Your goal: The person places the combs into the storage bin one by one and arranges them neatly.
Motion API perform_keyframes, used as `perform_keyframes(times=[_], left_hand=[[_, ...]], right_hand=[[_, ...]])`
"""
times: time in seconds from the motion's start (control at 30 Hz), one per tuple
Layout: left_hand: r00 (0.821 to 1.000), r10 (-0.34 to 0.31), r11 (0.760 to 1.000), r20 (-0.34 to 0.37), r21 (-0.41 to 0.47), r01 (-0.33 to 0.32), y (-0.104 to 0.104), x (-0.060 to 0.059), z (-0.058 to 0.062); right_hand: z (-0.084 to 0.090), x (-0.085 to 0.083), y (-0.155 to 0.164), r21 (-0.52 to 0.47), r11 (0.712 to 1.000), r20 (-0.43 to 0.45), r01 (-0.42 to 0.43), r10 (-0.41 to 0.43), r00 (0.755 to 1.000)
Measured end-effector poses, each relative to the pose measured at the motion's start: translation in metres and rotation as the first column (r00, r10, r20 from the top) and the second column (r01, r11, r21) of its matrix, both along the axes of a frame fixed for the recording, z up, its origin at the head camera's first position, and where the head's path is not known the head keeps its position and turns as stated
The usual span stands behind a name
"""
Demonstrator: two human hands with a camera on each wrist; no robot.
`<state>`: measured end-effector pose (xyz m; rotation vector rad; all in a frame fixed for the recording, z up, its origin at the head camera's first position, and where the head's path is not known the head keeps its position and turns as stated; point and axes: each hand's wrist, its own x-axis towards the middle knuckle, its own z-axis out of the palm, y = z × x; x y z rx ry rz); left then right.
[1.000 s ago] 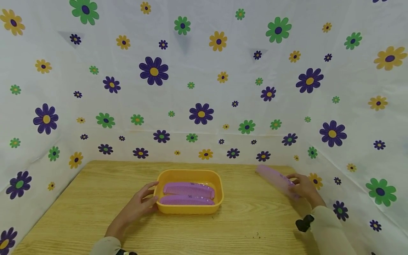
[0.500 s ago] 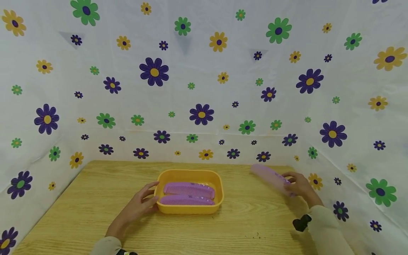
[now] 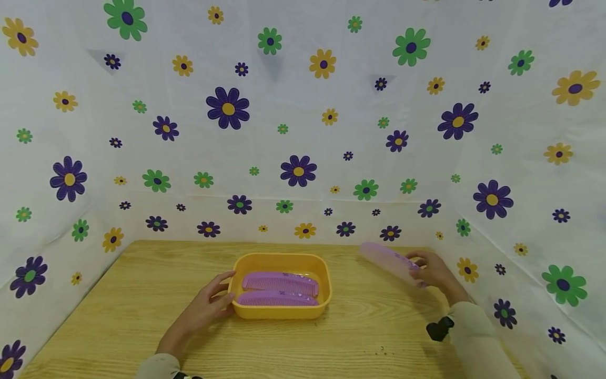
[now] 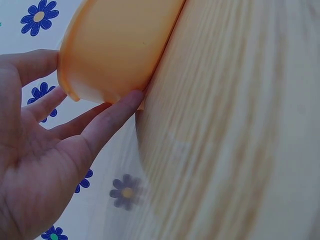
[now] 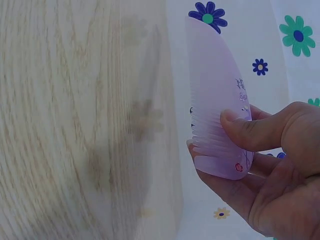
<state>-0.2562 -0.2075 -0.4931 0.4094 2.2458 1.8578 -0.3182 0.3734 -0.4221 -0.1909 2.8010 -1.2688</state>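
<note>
Between thumb and fingers, my right hand [image 3: 434, 271] pinches a purple comb [image 3: 384, 259] by one end, above the table at the back right. In the right wrist view the thumb lies across the face of that comb [image 5: 215, 65], near its printed flowers, with the teeth toward the table. My left hand [image 3: 208, 300] touches the left end of a yellow plastic tub [image 3: 281, 312]. The left wrist view shows its fairly straight fingers and thumb resting on the tub's end wall [image 4: 115, 55]. Inside the tub lie two more purple combs, a rear one [image 3: 279, 281] and a front one [image 3: 276, 298].
The tub stands on a wood-grain table [image 3: 265, 347]. White cloth printed with flowers [image 3: 298, 131] hangs behind the table and along both sides. A few dark specks [image 3: 382, 350] dot the tabletop at the front right.
My right hand has moved left with the comb, drawing nearer to the tub. The left hand, the tub and the two combs in it have stayed in place.
</note>
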Motion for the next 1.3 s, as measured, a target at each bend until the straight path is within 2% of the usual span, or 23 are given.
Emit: perform_keyframes(times=[0.37,0.67,0.93,1.3], left_hand=[[0.999,0.023,1.0,0.023,-0.008,-0.022,0.001,0.0,-0.001],[1.0,0.004,1.0,0.02,0.009,-0.004,0.0,0.0,0.0],[0.999,0.026,1.0,0.028,-0.009,-0.026,0.001,0.001,0.0],[0.997,0.054,0.998,0.046,-0.028,-0.053,0.003,0.0,0.001]], right_hand=[[0.01,0.003,-0.009,0.018,0.999,-0.04,-0.037,0.038,0.998],[0.014,0.004,-0.014,0.029,0.998,-0.055,-0.052,0.053,0.997],[0.015,0.002,-0.023,0.04,0.999,-0.057,-0.031,0.034,0.998],[0.022,0.002,-0.037,0.05,0.995,-0.073,-0.081,0.084,0.994]])
